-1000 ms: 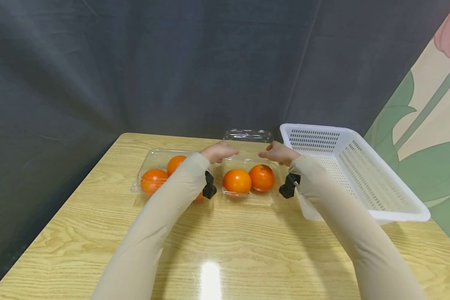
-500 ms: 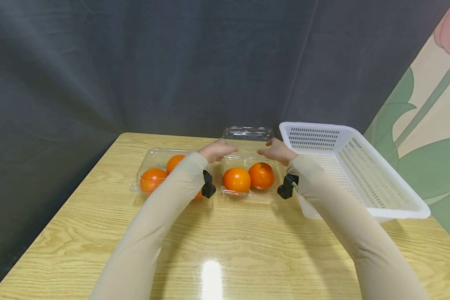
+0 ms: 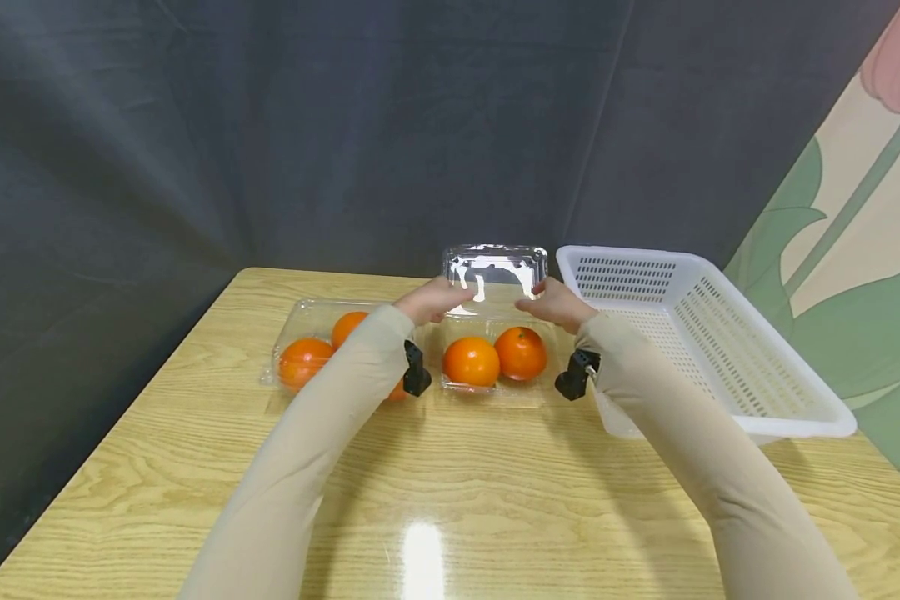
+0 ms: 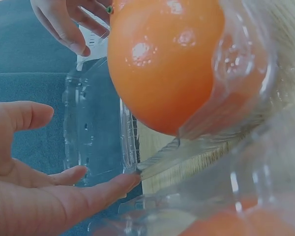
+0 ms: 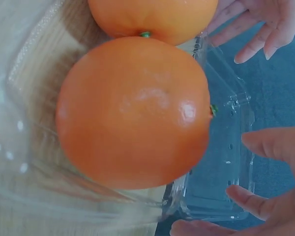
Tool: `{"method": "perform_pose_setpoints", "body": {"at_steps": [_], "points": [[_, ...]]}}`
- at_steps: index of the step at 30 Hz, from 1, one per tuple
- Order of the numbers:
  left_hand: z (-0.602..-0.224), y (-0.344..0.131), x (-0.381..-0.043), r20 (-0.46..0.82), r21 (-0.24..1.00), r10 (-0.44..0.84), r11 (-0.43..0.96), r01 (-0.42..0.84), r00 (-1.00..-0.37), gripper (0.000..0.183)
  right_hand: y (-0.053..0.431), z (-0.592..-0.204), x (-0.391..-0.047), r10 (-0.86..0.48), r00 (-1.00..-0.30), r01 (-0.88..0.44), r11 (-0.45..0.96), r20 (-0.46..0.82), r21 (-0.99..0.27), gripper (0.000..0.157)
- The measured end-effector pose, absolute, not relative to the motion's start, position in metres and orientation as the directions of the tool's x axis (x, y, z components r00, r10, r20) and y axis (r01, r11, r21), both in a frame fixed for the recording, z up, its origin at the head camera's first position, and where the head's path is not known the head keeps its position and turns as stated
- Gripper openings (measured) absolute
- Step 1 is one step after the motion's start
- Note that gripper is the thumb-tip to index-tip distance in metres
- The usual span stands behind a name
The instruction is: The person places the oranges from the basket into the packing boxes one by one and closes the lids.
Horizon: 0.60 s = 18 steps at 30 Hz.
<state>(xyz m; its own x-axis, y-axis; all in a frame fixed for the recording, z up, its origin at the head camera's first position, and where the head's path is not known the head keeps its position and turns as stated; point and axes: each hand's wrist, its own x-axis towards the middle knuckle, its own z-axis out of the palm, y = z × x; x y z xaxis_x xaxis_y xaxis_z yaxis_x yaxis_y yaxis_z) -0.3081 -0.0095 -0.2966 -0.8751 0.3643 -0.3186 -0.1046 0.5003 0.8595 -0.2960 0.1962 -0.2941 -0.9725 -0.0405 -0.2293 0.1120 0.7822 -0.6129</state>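
A clear plastic clamshell box (image 3: 506, 398) holds two oranges, a left orange (image 3: 471, 362) and a right orange (image 3: 521, 353). Its raised lid (image 3: 497, 265) stands at the back, catching bright reflections. My left hand (image 3: 437, 300) is at the box's back left, fingers extended; in the left wrist view a fingertip (image 4: 124, 183) meets the box's back corner. Opposite it, my right hand (image 3: 558, 305) is at the back right corner, thumb and fingers apart. In the right wrist view its fingers (image 5: 250, 200) overlap the lid's edge.
Left of this box, partly behind my left sleeve, lies another clear box (image 3: 305, 315) with several oranges. A white perforated basket (image 3: 795, 427) stands at the right. Behind the wooden table (image 3: 495, 500) hangs a dark curtain (image 3: 420, 125).
The lid has swung up: it was a low, narrow strip at the back and now shows taller with bright reflections. Both hands stay nearly in place; the oranges have not moved.
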Motion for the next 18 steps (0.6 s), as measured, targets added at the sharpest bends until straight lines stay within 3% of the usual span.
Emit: {"method": "perform_pose_setpoints", "body": {"at_steps": [5, 12, 18], "points": [[-0.297, -0.009, -0.308, -0.321, 0.864, 0.350, 0.489, -0.120, -0.880, 0.066, 0.196, -0.293, -0.294, -0.025, -0.973, 0.131, 0.765, -0.231, -0.631, 0.061], [-0.296, -0.008, -0.309, -0.370, 0.842, 0.316, 0.512, -0.172, -0.874, 0.085, 0.197, -0.291, -0.294, 0.023, -0.976, 0.161, 0.750, -0.218, -0.642, 0.080], [-0.294, -0.009, -0.310, -0.364, 0.847, 0.305, 0.502, -0.176, -0.880, 0.083, 0.201, -0.282, -0.293, 0.016, -0.965, 0.177, 0.776, -0.262, -0.605, 0.078]]}}
